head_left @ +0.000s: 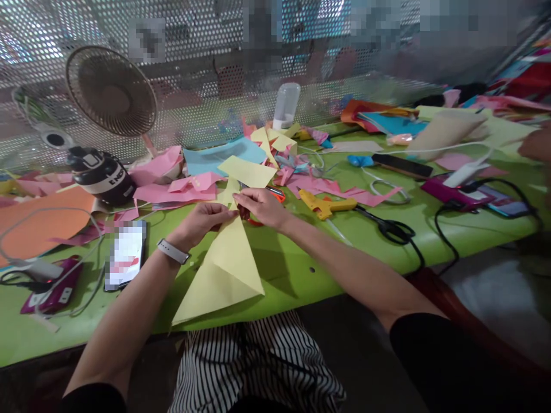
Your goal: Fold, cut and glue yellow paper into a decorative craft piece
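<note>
Both my hands pinch a folded yellow paper piece (pixel 228 258) at its narrow upper part. My left hand (pixel 209 218), with a white watch band on the wrist, grips it from the left. On the other side my right hand (pixel 260 207) closes its fingertips on the same paper. The wide, creased end hangs toward me at the table's front edge. Just behind the right hand lie orange-handled scissors (pixel 278 195), partly hidden by it. A flat yellow paper strip (pixel 247 171) rests beyond my fingers.
A yellow glue gun (pixel 325 205) and black-handled scissors (pixel 394 229) lie to the right on the green table (pixel 301 275). Phone (pixel 125 255), power strip (pixel 54 287) and fan (pixel 112 92) stand left. Cables loop on both sides. Another person's hand (pixel 536 143) shows far right.
</note>
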`<state>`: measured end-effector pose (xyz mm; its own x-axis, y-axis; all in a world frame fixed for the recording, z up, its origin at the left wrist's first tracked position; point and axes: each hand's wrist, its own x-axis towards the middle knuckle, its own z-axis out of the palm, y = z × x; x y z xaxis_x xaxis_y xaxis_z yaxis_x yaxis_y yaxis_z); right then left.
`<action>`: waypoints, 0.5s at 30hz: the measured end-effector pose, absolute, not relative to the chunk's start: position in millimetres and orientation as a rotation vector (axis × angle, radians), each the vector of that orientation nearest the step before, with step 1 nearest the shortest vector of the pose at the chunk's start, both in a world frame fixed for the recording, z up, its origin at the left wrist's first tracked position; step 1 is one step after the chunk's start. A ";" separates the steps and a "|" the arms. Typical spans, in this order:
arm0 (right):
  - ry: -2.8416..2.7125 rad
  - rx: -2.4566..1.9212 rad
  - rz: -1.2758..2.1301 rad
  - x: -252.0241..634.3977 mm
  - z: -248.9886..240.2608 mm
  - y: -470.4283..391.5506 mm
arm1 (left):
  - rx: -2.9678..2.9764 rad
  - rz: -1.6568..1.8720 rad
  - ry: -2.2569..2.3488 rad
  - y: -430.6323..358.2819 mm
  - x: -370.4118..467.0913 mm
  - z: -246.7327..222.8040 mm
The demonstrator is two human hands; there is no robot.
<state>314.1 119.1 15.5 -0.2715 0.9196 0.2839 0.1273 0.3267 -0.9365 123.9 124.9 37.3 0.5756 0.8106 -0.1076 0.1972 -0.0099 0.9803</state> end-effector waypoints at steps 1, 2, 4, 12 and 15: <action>-1.642 -0.963 1.062 313.8 16.4 117.1 | 1.534 0.598 0.889 125.2 123.7 37.1; -1.633 -0.966 1.070 313.5 17.4 115.3 | 1.524 0.594 0.893 125.2 123.5 37.0; -1.617 -0.968 1.090 313.3 19.2 112.5 | 1.502 0.588 0.901 124.4 123.7 37.4; -1.553 -0.987 1.140 311.6 17.4 110.9 | 1.517 0.619 0.878 118.0 129.2 35.5; -1.576 -0.995 1.089 312.4 15.3 111.4 | 1.536 0.622 0.897 116.6 131.8 34.1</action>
